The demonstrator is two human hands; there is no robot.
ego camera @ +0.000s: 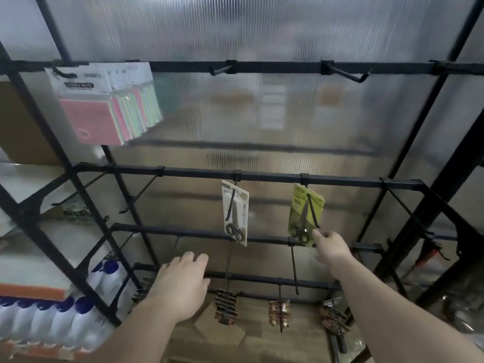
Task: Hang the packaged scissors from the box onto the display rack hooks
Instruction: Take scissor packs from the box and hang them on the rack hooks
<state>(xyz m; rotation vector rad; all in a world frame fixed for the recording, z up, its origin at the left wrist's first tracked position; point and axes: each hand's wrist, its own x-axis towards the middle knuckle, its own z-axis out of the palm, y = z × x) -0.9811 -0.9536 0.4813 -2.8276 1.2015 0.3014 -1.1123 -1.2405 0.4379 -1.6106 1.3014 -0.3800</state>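
A white scissors pack [235, 213] and, to its right, a yellow scissors pack [298, 205] are hanging from 2 neighbouring hooks [313, 210] on the middle bar of the display rack [272, 176]. The right hand [331, 251] is reaching up to the yellow pack's lower corner, fingers released, grasping nothing. The left hand [180, 281] is hovering lower, palm down, relaxed and empty. Sticky-note packs [104, 100] are hanging at upper left.

Your head camera, sole view: wide-angle, faces forward and slightly down, close to display rack [262, 176].
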